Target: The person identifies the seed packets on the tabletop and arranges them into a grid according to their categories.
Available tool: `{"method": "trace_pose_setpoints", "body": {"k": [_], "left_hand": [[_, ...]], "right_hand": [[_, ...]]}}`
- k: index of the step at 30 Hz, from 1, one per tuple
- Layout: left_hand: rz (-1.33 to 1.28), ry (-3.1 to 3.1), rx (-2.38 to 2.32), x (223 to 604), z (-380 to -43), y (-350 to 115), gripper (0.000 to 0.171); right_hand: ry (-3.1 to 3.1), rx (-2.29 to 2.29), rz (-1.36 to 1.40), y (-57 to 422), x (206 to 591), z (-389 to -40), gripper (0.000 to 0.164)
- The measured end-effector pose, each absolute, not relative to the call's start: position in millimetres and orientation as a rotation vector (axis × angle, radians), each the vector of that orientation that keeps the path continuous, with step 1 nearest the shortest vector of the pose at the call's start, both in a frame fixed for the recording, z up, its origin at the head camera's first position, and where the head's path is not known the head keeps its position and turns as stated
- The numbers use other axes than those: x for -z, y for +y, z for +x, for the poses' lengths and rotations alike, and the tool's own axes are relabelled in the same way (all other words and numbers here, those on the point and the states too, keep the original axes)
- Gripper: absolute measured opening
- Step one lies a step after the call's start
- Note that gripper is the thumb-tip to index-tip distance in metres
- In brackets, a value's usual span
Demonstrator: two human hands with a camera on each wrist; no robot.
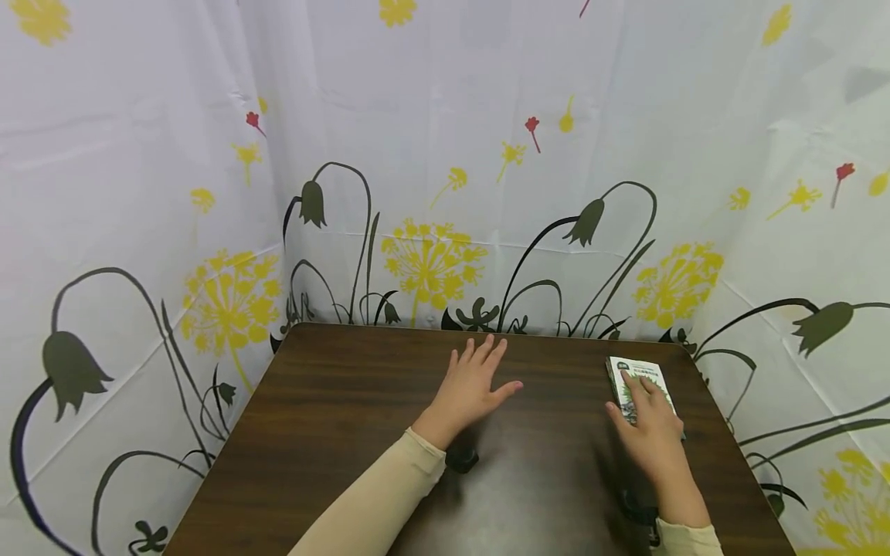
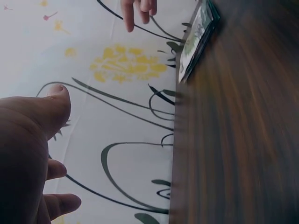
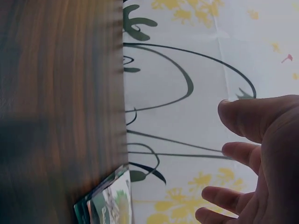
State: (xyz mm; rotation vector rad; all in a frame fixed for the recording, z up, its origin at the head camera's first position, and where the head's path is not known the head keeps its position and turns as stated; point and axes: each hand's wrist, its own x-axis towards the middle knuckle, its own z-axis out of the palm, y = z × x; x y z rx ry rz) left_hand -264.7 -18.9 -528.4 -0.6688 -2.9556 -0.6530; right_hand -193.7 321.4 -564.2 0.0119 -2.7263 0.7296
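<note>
Printed packets, beneath right fingers, apart, on table

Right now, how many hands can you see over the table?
2. The left hand is over the middle of the table; the right hand is above the white-topped stack near the table's right edge. No others show.

Curtained booth, flower-printed white curtain, brown wood-grain table
</note>
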Motion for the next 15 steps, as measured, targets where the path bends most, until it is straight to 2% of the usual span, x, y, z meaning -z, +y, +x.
{"method": "trace_pose_setpoints", "body": {"k": [15], "left_hand": [[-0.749, -2.977, 0.681, 519.0, -267.6, 46.8, 0.088]], "right_hand": [[-2.778, -0.769, -0.142, 341.4, 566.8, -185.1, 0.068]]}}
